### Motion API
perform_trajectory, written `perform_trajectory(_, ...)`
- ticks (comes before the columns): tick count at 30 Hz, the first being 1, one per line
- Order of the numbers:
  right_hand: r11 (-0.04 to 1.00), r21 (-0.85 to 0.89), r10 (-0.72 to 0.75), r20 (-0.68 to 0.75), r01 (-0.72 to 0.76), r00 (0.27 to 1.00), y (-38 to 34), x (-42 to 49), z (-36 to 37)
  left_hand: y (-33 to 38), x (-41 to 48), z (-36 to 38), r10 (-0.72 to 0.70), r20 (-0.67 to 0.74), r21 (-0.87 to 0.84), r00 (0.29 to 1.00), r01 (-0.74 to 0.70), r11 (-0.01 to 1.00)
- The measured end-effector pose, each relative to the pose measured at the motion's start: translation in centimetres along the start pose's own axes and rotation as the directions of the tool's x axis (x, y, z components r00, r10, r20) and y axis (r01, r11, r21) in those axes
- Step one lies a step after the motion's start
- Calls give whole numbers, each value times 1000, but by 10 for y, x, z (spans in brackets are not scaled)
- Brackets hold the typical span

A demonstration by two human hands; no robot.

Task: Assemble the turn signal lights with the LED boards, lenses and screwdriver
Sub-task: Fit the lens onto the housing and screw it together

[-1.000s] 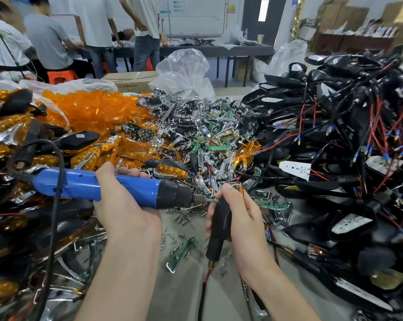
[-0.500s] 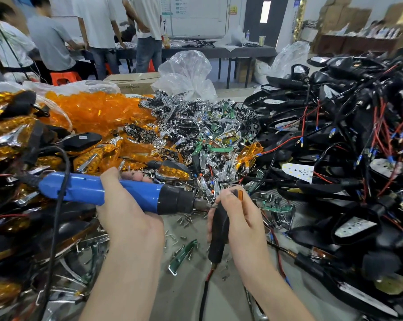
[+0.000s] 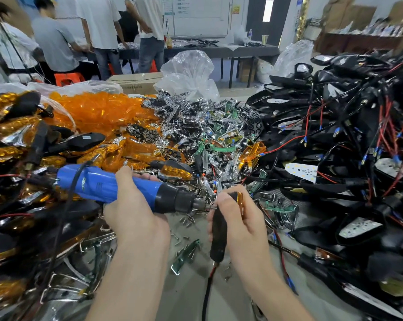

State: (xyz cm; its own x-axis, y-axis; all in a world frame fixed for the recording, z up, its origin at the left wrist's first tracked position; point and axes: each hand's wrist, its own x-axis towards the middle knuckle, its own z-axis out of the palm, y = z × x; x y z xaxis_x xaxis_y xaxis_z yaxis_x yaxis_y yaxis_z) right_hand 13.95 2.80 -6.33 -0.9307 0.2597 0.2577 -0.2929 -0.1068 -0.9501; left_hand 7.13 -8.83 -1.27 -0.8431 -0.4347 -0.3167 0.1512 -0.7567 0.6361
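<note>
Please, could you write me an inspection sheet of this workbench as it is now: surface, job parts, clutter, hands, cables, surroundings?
Surface: grey table, bare only in front of the person.
Job's things: blue screwdriver with its tip at the turn signal light; amber lenses heaped rear left; black housings piled right, some showing a white LED board.
Clutter: loose screws between the hands; chrome and green parts heaped mid-table; plastic bags behind.
Hands: left hand grips the screwdriver; right hand holds the light.
Cables: black cord loops from the screwdriver; red and black wires tangle over the housings.
Surroundings: people at a rear table.
</note>
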Motion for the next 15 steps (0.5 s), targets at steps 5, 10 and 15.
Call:
perform_trajectory(5,997,-65,-38,14,39,999,0,-1,1,3,-1,1,-11,-24,42,1000,12,999)
perform_trajectory(10,998,-46,-34,18,35,999,0,-1,1,2,0,1,11,-19,33,1000,-10,999)
perform_trajectory(15,1000,-2,4,22,-4,1000,-1,-3,0,2,-1,-1,18,-17,18,1000,-18,1000)
